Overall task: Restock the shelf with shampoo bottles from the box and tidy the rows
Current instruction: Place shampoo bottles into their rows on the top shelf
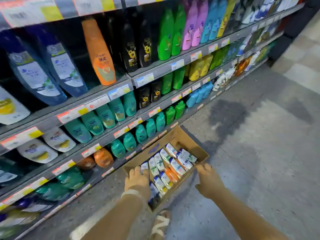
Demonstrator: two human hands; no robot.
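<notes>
Left hand (137, 181) grip around box (201, 149) edge, right hand (208, 182) pinching opposite rim, shampoo bottles (170, 163) lying flat crosswise

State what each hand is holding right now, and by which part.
The right hand grips the cardboard box by its right side rim. The left hand rests on the box's left edge over the bottles; whether it grips anything cannot be told.

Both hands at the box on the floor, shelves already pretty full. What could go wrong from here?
1. The box is packed with loose bottles; pulling one may tip its neighbours.
2. The orange bottle on the shelf already leans; a nudge while restocking could topple it.
3. The box sits by the foot: a trip risk.
</notes>
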